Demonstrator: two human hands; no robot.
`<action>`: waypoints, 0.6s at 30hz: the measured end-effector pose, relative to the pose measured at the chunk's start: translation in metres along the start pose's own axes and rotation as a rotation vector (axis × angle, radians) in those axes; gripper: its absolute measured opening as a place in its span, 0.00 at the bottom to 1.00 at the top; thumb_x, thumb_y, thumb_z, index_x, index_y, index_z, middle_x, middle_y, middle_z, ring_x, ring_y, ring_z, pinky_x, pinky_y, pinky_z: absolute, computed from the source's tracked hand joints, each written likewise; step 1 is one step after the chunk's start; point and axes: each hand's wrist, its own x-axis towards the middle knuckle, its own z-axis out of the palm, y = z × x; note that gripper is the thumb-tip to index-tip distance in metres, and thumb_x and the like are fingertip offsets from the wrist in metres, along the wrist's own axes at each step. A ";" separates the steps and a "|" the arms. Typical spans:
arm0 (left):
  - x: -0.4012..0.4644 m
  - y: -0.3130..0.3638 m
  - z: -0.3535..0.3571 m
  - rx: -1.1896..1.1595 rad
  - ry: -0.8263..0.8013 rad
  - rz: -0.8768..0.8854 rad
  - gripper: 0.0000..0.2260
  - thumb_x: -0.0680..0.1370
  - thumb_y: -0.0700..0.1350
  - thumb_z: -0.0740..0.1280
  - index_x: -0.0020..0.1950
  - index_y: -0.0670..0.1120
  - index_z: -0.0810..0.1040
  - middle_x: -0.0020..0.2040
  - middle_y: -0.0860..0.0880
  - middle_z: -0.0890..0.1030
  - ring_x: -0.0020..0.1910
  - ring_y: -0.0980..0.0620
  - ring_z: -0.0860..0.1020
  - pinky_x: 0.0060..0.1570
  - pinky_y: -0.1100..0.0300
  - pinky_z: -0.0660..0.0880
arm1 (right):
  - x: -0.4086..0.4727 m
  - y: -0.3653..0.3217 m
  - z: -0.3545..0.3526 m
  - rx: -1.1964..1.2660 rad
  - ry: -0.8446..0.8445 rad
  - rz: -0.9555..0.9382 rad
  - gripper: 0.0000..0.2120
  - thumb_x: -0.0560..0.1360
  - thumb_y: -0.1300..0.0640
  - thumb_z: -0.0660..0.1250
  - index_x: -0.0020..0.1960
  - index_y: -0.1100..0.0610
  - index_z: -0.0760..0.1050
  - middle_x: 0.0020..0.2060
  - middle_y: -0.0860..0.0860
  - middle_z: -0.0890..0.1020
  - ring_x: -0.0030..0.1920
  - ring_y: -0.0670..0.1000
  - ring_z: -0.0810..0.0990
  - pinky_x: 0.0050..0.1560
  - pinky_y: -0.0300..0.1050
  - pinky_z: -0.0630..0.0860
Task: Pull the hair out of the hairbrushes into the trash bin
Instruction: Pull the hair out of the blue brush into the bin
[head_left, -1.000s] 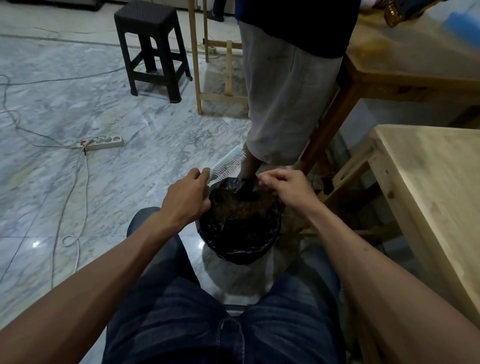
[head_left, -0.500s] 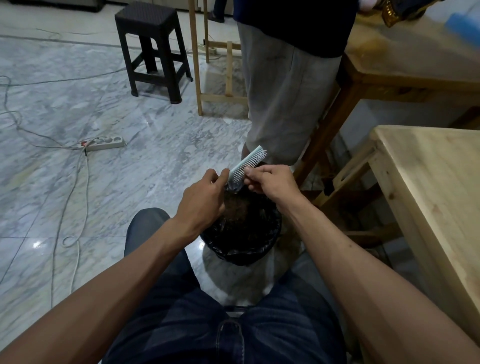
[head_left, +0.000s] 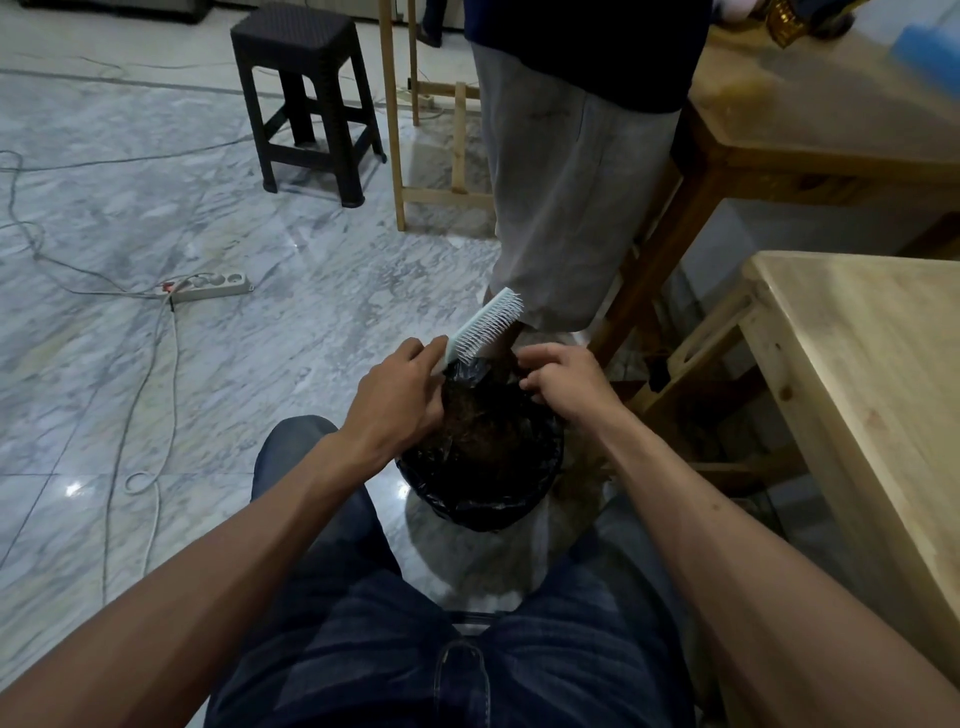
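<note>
**Head view: hairbrush held over the lined bin**

Head camera shows the left hand (head_left: 397, 400) clamped on the pale hairbrush (head_left: 483, 327), tilted above the black-lined trash bin (head_left: 483, 499), likely so hair drops in. The right hand (head_left: 563, 382) hovers curled at the rim; whether it pinches hair I cannot tell. Marble floor (head_left: 156, 208); wooden table (head_left: 857, 364) to the right.

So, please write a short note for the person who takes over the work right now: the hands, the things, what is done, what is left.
Left hand: holds the pale hairbrush by its lower end, bristles facing right, above the bin's far rim.
Right hand: fingers curled over the trash bin, apart from the brush; whether it holds hair cannot be told.
Bin: black liner, on the floor between the knees, brown hair inside.
Done: some hair is in the bin.
Left: check the bristles, pull out any remaining hair.
</note>
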 end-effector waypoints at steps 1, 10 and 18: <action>0.000 0.002 0.000 -0.016 -0.003 0.011 0.20 0.78 0.42 0.65 0.70 0.43 0.73 0.50 0.42 0.78 0.39 0.38 0.77 0.34 0.49 0.74 | -0.001 -0.001 0.003 -0.006 -0.055 -0.004 0.27 0.75 0.69 0.68 0.73 0.56 0.74 0.69 0.51 0.78 0.62 0.52 0.80 0.55 0.47 0.81; 0.008 0.004 -0.012 -0.051 0.022 0.058 0.16 0.75 0.46 0.63 0.61 0.42 0.77 0.49 0.44 0.80 0.43 0.43 0.78 0.39 0.47 0.76 | 0.005 -0.003 0.012 0.285 -0.064 -0.154 0.06 0.78 0.61 0.73 0.53 0.62 0.82 0.39 0.53 0.86 0.34 0.45 0.82 0.36 0.36 0.78; 0.007 -0.015 -0.017 0.147 -0.006 -0.084 0.12 0.78 0.44 0.64 0.60 0.44 0.76 0.52 0.45 0.81 0.42 0.40 0.79 0.36 0.51 0.74 | 0.012 0.005 -0.008 0.292 0.259 -0.072 0.06 0.80 0.59 0.71 0.45 0.54 0.85 0.35 0.51 0.85 0.33 0.45 0.80 0.35 0.35 0.78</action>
